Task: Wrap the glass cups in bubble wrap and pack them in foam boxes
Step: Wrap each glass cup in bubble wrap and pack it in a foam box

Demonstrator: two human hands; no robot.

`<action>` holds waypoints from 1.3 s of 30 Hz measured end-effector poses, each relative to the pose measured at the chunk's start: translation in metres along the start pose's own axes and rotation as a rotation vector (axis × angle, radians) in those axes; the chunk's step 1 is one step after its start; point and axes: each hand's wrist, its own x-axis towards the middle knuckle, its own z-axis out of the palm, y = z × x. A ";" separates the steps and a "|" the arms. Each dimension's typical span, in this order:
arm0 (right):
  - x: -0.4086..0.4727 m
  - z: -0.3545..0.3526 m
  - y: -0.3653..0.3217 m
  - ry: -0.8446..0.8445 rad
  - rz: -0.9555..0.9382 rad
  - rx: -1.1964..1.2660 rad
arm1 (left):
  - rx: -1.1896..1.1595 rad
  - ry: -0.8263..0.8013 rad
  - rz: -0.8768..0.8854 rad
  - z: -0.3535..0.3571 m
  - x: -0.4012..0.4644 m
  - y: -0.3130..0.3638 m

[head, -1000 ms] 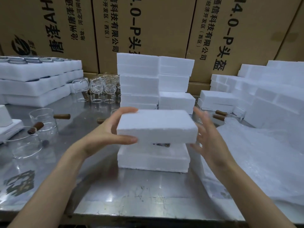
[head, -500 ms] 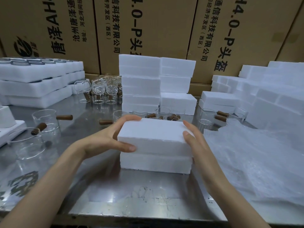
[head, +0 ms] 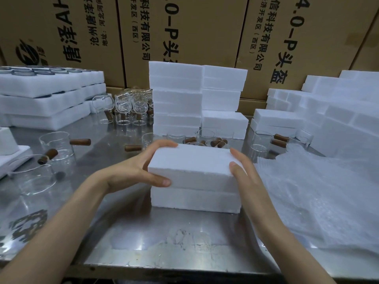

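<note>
A white foam lid (head: 192,162) sits on its matching foam box base (head: 194,199) at the middle of the steel table (head: 164,242). My left hand (head: 131,171) grips the lid's left end, fingers over the top and thumb on the front face. My right hand (head: 248,177) presses with straight fingers against the lid's right end. The inside of the box is hidden. A sheet of bubble wrap (head: 317,197) lies to the right. Glass cups with wooden handles (head: 57,148) stand at the left, and more cups (head: 205,136) just behind the box.
Stacked foam boxes (head: 176,99) rise behind the work spot, with a larger foam pile (head: 338,119) at the right. Foam trays (head: 47,95) holding glassware are stacked far left. More glasses (head: 131,107) cluster at the back. Cardboard cartons (head: 184,27) wall off the rear.
The lid came down from above the base and now sits on it. My right hand moved in from beside the lid and touches its right end.
</note>
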 end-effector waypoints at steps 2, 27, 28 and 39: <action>0.001 0.000 0.000 0.005 -0.008 -0.021 | 0.018 -0.011 -0.002 0.002 -0.001 -0.004; 0.017 -0.009 -0.010 0.044 0.161 0.049 | -0.133 0.441 -0.199 0.048 -0.021 0.016; 0.019 -0.015 -0.015 0.058 0.149 0.053 | -0.113 0.458 -0.168 0.048 -0.017 0.023; 0.141 -0.134 -0.079 0.269 0.079 -0.003 | -0.080 0.436 -0.029 0.081 0.139 0.106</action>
